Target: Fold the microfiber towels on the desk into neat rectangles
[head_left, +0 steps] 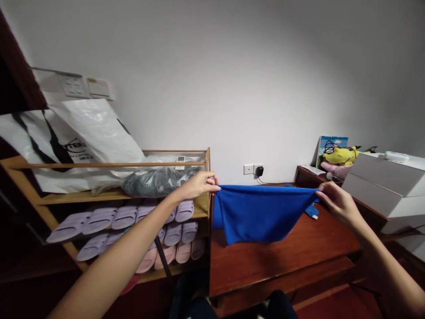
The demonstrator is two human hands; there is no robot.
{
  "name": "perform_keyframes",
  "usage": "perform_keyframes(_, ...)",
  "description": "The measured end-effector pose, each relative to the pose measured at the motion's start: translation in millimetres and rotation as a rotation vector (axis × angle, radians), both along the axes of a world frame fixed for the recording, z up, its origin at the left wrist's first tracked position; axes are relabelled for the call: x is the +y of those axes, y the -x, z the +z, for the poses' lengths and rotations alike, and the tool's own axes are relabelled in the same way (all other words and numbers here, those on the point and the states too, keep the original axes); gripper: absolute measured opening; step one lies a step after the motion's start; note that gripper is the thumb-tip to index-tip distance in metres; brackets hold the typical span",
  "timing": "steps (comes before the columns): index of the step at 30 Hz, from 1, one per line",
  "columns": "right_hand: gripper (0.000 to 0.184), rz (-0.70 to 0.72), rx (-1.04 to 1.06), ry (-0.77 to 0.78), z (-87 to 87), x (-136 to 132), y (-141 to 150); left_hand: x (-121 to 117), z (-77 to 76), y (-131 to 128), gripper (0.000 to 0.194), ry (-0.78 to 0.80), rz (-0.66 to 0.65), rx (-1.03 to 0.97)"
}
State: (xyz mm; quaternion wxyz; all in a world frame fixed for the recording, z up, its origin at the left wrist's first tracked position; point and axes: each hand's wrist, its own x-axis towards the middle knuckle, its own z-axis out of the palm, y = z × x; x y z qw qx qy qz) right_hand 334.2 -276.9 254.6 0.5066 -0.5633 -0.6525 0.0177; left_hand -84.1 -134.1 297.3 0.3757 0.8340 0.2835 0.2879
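A blue cloth [262, 215] hangs stretched between my two hands above the reddish-brown wooden table [259, 266]. My left hand [201, 184] pinches its upper left corner between thumb and fingers. At the upper right corner, my right hand [337, 201] grips the cloth the same way. The top edge is pulled nearly straight, and the lower part drapes down in loose folds. Behind the cloth, another blue item [311, 211] with a small white tag lies partly hidden on the table.
Left of the table stands a wooden rack [208, 177] with several lilac and pink slippers [99, 220], a white bag [96, 133] and a plastic-wrapped bundle [149, 180]. White boxes [381, 181] and a yellow plush toy [340, 155] are at right. A black plug [259, 170] sits in the wall socket.
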Motion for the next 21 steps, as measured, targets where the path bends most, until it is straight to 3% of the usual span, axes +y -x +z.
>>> perform_keyframes(5, 0.032, -0.043, 0.12, 0.035, 3.3, -39, -1, -50, 22.5, 15, 0.015, -0.006, 0.0, 0.099)
perform_keyframes(9, 0.035, -0.047, -0.001, 0.147, 7.1, -64, -8, -81, 38.4, 23, 0.013, -0.033, 0.011, 0.242)
perform_keyframes(12, 0.029, 0.058, -0.09, 0.278, 5.0, -69, -11, -89, 37.5, 27, 0.014, 0.024, -0.022, 0.36)
perform_keyframes(16, 0.029, 0.158, -0.136, 0.464, -10.8, -54, -4, -80, 13.6, 29, 0.015, 0.113, -0.086, 0.442)
perform_keyframes(21, 0.034, 0.149, -0.169, 0.466, -52.0, -4, 9, -35, -44.3, 25, 0.022, 0.307, -0.13, 0.421)
